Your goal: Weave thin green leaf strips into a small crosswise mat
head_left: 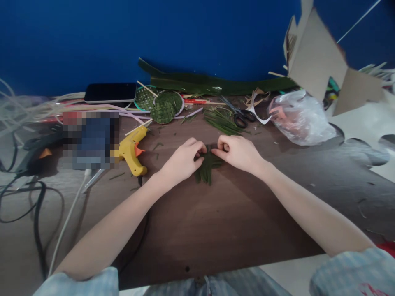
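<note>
Green leaf strips [205, 174], crossed over one another in a small weave, lie on the brown table between my hands. My left hand [187, 158] pinches the weave's left side with thumb and fingers. On the opposite side, my right hand [236, 151] has its thumb and index finger closed at the strips' edge. The fingers partly hide the upper part of the weave. Just beyond my right hand is a bundle of loose cut strips [222, 120], with black-handled scissors [242, 117] beside it. Round woven leaf pieces [163, 107] rest farther back, left of the bundle.
A yellow glue gun [132, 150] lies left of my left hand, its cord running forward. Farther left are a blurred-out device [92, 142], cables and a phone [110, 92]. Long leaves [197, 83] line the blue wall. A plastic bag [304, 117] and cardboard [319, 61] stand right.
</note>
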`<state>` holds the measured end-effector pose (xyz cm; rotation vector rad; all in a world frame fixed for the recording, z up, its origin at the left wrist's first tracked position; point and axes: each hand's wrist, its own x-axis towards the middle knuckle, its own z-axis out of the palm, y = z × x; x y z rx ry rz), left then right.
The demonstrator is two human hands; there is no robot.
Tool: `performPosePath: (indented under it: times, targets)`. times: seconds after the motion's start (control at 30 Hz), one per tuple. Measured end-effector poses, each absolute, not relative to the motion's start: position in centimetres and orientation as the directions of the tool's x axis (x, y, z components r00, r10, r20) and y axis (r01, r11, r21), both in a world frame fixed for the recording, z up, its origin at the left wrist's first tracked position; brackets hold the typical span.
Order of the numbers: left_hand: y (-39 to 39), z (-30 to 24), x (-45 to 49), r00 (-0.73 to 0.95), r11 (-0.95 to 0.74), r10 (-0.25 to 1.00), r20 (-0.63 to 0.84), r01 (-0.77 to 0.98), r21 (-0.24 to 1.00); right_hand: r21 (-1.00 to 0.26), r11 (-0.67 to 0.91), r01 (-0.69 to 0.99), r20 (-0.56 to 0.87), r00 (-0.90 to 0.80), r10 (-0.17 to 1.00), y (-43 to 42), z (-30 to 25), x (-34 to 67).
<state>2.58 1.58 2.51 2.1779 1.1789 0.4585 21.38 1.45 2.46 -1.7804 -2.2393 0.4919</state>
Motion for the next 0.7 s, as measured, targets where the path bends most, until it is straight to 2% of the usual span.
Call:
performPosePath:
  times: [0.3, 0.57, 0.7]
  targets:
    - [1.4, 2.5, 2.7, 0.567, -0.453, 0.821, 0.06, 0.584, 0.674, -0.387, 0.191, 0.902, -0.045, -0.225, 0.973, 1.5, 2.2, 21.4]
    - [1.5, 2.4, 2.8, 0.548, -0.429, 0.836, 0.032, 0.615, 0.662, -0.382, 0.094, 0.92, -0.192, -0.178, 0.965, 1.8, 3.8, 22.0]
    - [1.4, 2.5, 2.9, 0.542, -0.429, 0.839, 0.04, 0.616, 0.66, -0.499, 0.111, 0.859, -0.173, -0.225, 0.959, 1.8, 3.9, 21.9]
